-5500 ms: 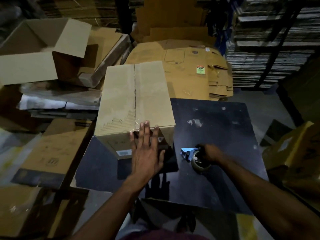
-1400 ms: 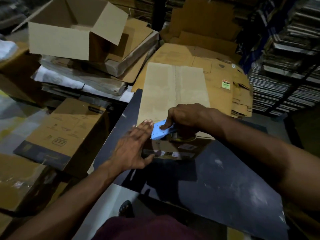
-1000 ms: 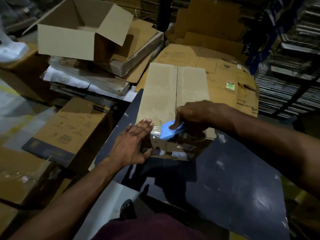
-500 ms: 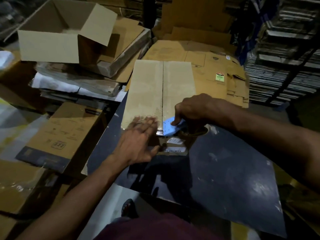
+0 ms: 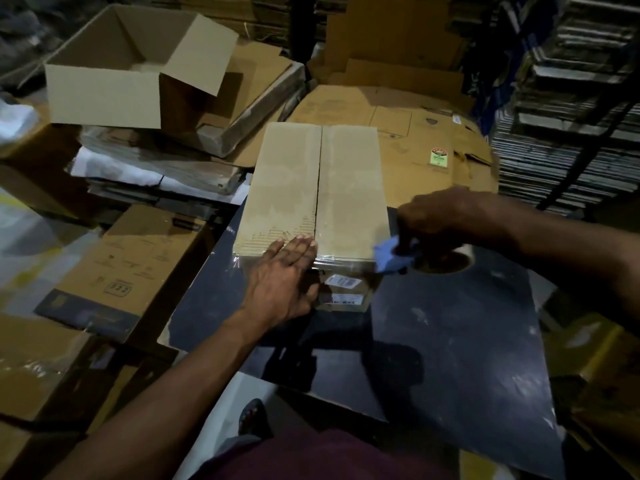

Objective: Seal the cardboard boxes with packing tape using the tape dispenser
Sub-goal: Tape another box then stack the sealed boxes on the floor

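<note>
A closed cardboard box (image 5: 349, 188) lies on a dark table (image 5: 450, 341), its two top flaps meeting in a centre seam. My left hand (image 5: 284, 278) lies flat over the box's near edge, fingers straight, pressing clear tape that runs along that edge. My right hand (image 5: 433, 223) grips the tape dispenser (image 5: 393, 259), whose blue blade guard sits at the box's near right corner. The tape roll (image 5: 450, 263) shows just below that hand.
An open empty carton (image 5: 131, 74) sits on stacked flat cardboard at the back left. A printed brown box (image 5: 128, 268) stands left of the table. Flattened cartons (image 5: 408, 140) pile up behind, and shelves of stacked sheets (image 5: 568, 126) fill the right.
My right hand has drawn the dispenser rightward along the box's near edge, from near the centre seam to the right corner. My left hand stays pressed on that edge.
</note>
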### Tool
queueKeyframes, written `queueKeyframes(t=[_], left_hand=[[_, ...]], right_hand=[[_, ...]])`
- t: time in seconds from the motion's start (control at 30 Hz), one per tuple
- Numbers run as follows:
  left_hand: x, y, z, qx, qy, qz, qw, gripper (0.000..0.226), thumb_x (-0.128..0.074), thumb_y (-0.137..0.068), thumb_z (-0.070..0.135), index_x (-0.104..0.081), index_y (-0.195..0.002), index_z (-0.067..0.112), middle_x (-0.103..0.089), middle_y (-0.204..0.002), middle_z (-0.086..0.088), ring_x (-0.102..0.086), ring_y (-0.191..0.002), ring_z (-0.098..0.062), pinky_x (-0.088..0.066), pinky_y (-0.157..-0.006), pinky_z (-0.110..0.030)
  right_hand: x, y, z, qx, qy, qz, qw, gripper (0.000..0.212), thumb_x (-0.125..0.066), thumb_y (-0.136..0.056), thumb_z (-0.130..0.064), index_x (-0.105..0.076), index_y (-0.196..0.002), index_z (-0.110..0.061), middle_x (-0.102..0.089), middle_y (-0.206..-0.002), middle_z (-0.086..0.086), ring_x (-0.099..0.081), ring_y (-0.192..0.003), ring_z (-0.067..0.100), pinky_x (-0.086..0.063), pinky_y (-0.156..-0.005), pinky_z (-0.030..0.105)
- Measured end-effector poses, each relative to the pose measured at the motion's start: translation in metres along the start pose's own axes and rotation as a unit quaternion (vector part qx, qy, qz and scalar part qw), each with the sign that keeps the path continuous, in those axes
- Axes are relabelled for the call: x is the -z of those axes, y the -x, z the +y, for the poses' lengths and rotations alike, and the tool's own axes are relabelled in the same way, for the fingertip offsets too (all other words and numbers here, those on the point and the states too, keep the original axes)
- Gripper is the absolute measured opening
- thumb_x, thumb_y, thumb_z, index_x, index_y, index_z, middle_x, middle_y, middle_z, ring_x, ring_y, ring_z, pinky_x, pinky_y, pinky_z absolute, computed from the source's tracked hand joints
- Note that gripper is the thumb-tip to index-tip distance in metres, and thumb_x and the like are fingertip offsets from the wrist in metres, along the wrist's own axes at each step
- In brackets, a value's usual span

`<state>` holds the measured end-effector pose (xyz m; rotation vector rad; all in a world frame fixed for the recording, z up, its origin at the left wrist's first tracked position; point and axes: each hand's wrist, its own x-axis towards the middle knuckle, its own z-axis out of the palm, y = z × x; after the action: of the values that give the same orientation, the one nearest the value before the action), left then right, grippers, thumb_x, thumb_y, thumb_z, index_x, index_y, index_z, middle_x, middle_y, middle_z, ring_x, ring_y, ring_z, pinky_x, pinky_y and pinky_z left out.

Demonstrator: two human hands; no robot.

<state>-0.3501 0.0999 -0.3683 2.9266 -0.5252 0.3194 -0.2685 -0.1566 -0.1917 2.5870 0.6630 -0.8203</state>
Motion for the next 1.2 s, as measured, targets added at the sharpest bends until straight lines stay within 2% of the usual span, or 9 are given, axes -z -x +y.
queueKeyframes(t=[0.17, 0.3, 0.4, 0.5, 0.63, 0.83, 1.0, 1.13, 1.2], left_hand=[[0.006, -0.005, 0.011, 0.020, -0.013, -0.021, 1.000, 0.082, -0.063, -0.078, 0.053, -0.057, -0.147, 0.008, -0.054, -0.154, -0.012, -0.050, -0.144, -0.025, -0.031, -0.125, -0.044], [0.014, -0.021, 0.040, -0.023, -0.008, -0.019, 1.000, 0.082, -0.059, -0.082, 0.055, -0.054, -0.148, 0.006, -0.054, -0.153, -0.014, -0.050, -0.143, -0.028, -0.035, -0.123, -0.048], [0.008, -0.044, 0.077, -0.103, 0.017, -0.051, 0.993, 0.090, -0.062, -0.084, 0.052, -0.041, -0.158, 0.007, -0.040, -0.164, -0.014, -0.038, -0.152, -0.027, -0.022, -0.128, -0.041], [-0.002, -0.048, 0.101, -0.102, -0.007, -0.099, 0.990, 0.093, -0.055, -0.091, 0.057, -0.024, -0.164, 0.010, -0.018, -0.172, -0.010, -0.019, -0.160, -0.023, -0.006, -0.131, -0.038], [-0.007, -0.045, 0.095, -0.091, 0.020, -0.073, 0.993, 0.094, -0.040, -0.082, 0.062, -0.039, -0.160, 0.009, -0.030, -0.168, -0.010, -0.031, -0.156, -0.022, -0.015, -0.130, -0.039], [-0.009, -0.047, 0.095, -0.081, 0.041, -0.060, 0.994, 0.092, -0.048, -0.077, 0.060, -0.052, -0.152, 0.007, -0.043, -0.162, -0.011, -0.042, -0.150, -0.020, -0.021, -0.128, -0.035], [-0.008, -0.047, 0.097, -0.071, 0.044, -0.066, 0.994, 0.092, -0.050, -0.078, 0.063, -0.051, -0.153, 0.008, -0.043, -0.162, -0.010, -0.042, -0.149, -0.020, -0.030, -0.126, -0.042], [-0.003, -0.048, 0.099, -0.066, 0.054, -0.068, 0.994, 0.089, -0.058, -0.077, 0.058, -0.052, -0.152, 0.010, -0.046, -0.160, -0.011, -0.045, -0.148, -0.023, -0.030, -0.126, -0.041], [0.001, -0.049, 0.099, -0.061, 0.055, -0.073, 0.994, 0.088, -0.066, -0.076, 0.055, -0.053, -0.151, 0.012, -0.045, -0.161, -0.008, -0.045, -0.148, -0.022, -0.026, -0.125, -0.037]], right_hand=[[-0.026, 0.010, 0.030, 0.002, 0.018, 0.013, 1.000, 0.034, -0.061, -0.098, -0.057, -0.070, -0.125, -0.039, -0.067, -0.115, -0.001, -0.066, -0.100, 0.021, -0.057, -0.077, 0.036], [-0.035, 0.009, 0.035, 0.018, 0.030, 0.034, 0.999, 0.032, -0.067, -0.097, -0.050, -0.066, -0.128, -0.047, -0.065, -0.122, -0.004, -0.064, -0.105, 0.022, -0.059, -0.083, 0.042], [-0.038, 0.012, 0.036, 0.021, 0.013, 0.050, 0.998, 0.034, -0.064, -0.098, -0.052, -0.066, -0.130, -0.040, -0.064, -0.120, -0.003, -0.062, -0.103, 0.021, -0.058, -0.082, 0.039], [-0.044, 0.011, 0.041, 0.013, -0.025, 0.067, 0.997, 0.041, -0.062, -0.097, -0.058, -0.067, -0.129, -0.033, -0.065, -0.116, -0.002, -0.061, -0.098, 0.019, -0.054, -0.072, 0.036], [-0.059, 0.017, 0.055, 0.040, -0.062, 0.083, 0.994, 0.038, -0.055, -0.100, -0.059, -0.066, -0.132, -0.042, -0.065, -0.118, 0.001, -0.063, -0.099, 0.022, -0.041, -0.059, 0.031], [-0.084, 0.034, 0.091, -0.013, -0.102, 0.045, 0.994, 0.047, -0.054, -0.094, -0.069, -0.073, -0.121, -0.036, -0.065, -0.101, -0.006, -0.064, -0.091, 0.019, -0.046, -0.070, 0.034], [-0.100, 0.024, 0.091, -0.044, -0.143, 0.043, 0.988, 0.046, -0.058, -0.096, -0.065, -0.062, -0.068, -0.028, -0.053, -0.067, -0.015, -0.056, -0.063, 0.011, -0.041, -0.060, 0.029], [-0.100, -0.005, 0.070, -0.015, -0.206, 0.015, 0.978, 0.037, -0.069, -0.095, -0.048, -0.068, -0.076, -0.017, -0.069, -0.089, 0.003, -0.067, -0.076, 0.020, -0.049, -0.061, 0.028], [-0.113, -0.032, 0.059, -0.008, -0.146, -0.035, 0.989, 0.038, -0.075, -0.089, -0.047, -0.070, -0.099, -0.011, -0.070, -0.113, 0.012, -0.070, -0.100, 0.031, -0.053, -0.068, 0.034]])
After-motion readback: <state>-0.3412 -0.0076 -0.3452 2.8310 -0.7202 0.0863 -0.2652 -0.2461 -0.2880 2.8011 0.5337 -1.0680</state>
